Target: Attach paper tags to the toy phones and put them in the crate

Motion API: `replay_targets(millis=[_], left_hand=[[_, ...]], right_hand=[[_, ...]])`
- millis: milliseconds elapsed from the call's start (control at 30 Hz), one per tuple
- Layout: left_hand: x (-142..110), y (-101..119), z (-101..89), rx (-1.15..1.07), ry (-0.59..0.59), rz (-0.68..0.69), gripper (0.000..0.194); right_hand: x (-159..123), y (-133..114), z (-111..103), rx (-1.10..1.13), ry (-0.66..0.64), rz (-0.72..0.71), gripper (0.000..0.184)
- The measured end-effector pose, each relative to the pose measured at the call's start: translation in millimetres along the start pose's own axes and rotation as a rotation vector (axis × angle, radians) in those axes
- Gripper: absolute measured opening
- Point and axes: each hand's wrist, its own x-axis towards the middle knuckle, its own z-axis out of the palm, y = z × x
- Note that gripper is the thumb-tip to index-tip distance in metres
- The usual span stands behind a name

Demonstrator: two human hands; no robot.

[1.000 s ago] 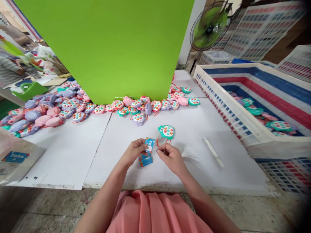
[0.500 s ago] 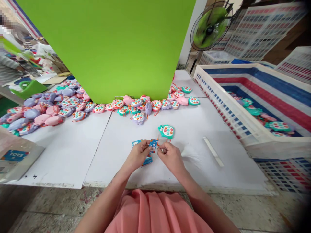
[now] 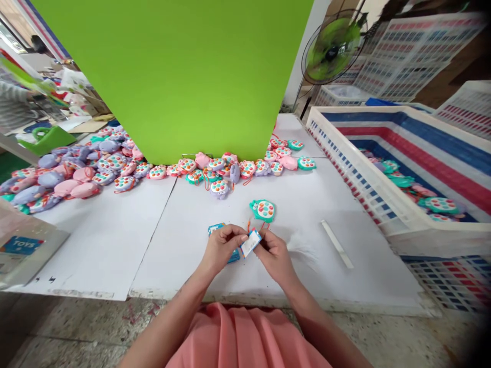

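The left hand and right hand hold, fingers narrowly pinched, a small white-and-blue paper tag above the white table, just below a teal round push-button toy.

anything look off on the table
Yes: a wispy white tuft lies on the table beside the right hand, looking like stray fluff. A loose white strip also lies at an angle further right.
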Motion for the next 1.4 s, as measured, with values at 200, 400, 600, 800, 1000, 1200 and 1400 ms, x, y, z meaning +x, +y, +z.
replay_targets(millis=[200, 400, 600, 800, 1000, 1200, 1400], left_hand=[[-2, 8, -1.0, 0.336, -0.069, 0.322, 0.010], [1, 10, 0.2, 0.435, -0.079, 0.367, 0.013], [51, -13, 2.0, 0.643, -0.012, 0.134, 0.024], [104, -45, 19.0, 0.859, -0.069, -0.035, 0.021], [118, -56, 27.4, 0.796, -0.093, -0.093, 0.017], [109, -51, 18.0, 0.503, -0.177, -0.037, 0.020], [81, -47, 16.6, 0.243, -0.194, 0.011, 0.030]], right_hand=[[-5, 6, -1, 0.382, -0.091, 0.218, 0.036], [-4, 10, -14, 0.155, -0.180, 0.160, 0.028], [1, 18, -29, 0.117, -0.037, 0.272, 0.032], [2, 22, -42, -0.045, 0.046, 0.245, 0.030], [1, 23, -49, -0.119, 0.094, 0.248, 0.030], [6, 25, -48, -0.125, 0.125, 0.207, 0.029], [13, 23, -43, -0.136, 0.177, 0.161, 0.030]])
